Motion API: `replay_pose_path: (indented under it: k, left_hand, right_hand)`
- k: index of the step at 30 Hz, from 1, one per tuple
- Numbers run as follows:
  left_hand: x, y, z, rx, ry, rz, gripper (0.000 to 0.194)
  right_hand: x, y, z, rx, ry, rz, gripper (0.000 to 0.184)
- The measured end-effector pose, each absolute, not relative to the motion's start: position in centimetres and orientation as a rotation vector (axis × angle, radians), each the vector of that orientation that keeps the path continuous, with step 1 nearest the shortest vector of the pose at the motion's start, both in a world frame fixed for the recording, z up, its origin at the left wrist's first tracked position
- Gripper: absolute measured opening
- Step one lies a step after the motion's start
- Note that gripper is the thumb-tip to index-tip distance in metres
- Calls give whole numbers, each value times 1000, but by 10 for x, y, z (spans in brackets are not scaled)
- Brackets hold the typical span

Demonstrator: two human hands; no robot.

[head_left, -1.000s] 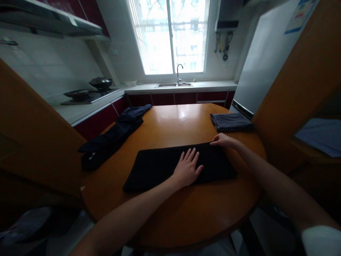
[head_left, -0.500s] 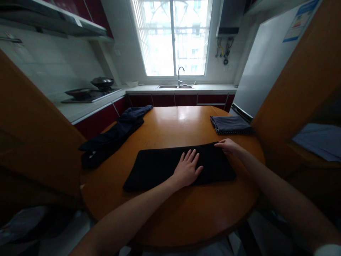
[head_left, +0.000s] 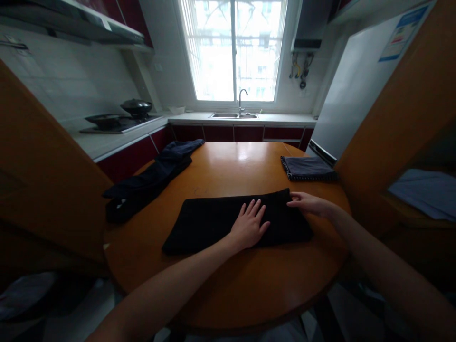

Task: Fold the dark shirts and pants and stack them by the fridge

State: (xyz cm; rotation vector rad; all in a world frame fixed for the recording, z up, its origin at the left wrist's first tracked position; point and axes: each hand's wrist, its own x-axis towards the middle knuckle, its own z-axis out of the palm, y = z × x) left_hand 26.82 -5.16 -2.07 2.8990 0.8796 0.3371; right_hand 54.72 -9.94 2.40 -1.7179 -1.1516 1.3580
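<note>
A folded black garment [head_left: 210,221] lies as a long flat bundle across the near part of the round wooden table [head_left: 235,171]. My left hand [head_left: 248,224] rests flat on its middle, palm down, with the fingers spread. At the garment's far right corner, my right hand [head_left: 308,203] has thumb and fingers closed on the edge. That corner stands slightly raised beside the fingertips. Whatever lies between the layers is hidden.
Dark blue clothing [head_left: 153,178] is draped along the table's left edge. A folded grey cloth with a dotted trim [head_left: 309,168] sits at the far right. Beyond are a sink [head_left: 235,115], a stove with pans [head_left: 123,122] and a fridge [head_left: 351,85].
My right hand has shifted slightly nearer to me at the garment's far right corner, and that corner now sticks up a little. My left hand stays flat in place.
</note>
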Motion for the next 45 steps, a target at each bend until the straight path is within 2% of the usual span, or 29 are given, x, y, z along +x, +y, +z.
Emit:
replay_pose_path:
  k: [5,7,17,24,31,45]
  left_hand:
    - [269,-50,-23,2903,883,344,67]
    - [269,-49,-25,2906,880,346,67]
    - [268,-51,-14,2879,942,278,64]
    - [248,-23,-12,2818,1332,233,61]
    - [243,-16,-19,2828,1272,279,62]
    - [227,-10,-14,2870,1299,244,63]
  right_hand:
    - [545,-107,21,-1624,-827,1579,22]
    - [541,-111,22,-1601,-753,1625,19]
    - [526,-118,30,-1483,-687,1522,40]
    - [513,-111,55,-1462,-735,1373,30]
    - [478,-105,91,-1570,-781,1150,20]
    - [447,-88,124,-1566,-777,1060,17]
